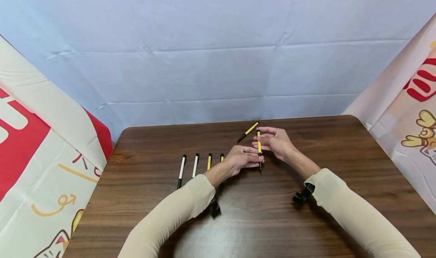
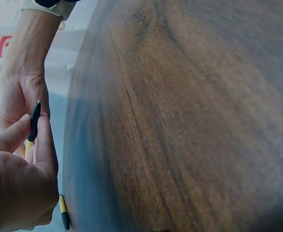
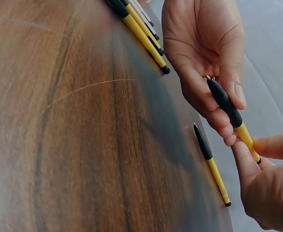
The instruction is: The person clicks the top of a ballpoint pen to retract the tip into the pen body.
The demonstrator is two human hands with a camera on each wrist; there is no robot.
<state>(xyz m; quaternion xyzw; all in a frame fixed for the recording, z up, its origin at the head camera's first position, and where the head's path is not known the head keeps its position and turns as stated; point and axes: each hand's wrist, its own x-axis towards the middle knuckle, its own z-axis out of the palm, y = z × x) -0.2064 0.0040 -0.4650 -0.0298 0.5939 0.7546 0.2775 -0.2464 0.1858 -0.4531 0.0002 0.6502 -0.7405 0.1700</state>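
Observation:
Both hands hold one yellow pen (image 1: 259,143) with a black grip and black end, raised over the table. My left hand (image 1: 239,160) pinches its black tip end between thumb and fingers. At the other end, my right hand (image 1: 276,142) pinches the yellow barrel near the cap end; the right wrist view shows this pen (image 3: 226,107) with its point toward the left palm. Behind the hands, a second yellow pen (image 1: 251,130) lies slanted on the table, apart from them.
Left of the hands, two white pens, the outer one (image 1: 182,171) and the inner one (image 1: 195,165), lie side by side with two yellow pens (image 1: 209,161), partly behind the left forearm. The brown wooden table (image 1: 143,212) ends at a pale cloth backdrop (image 1: 218,72).

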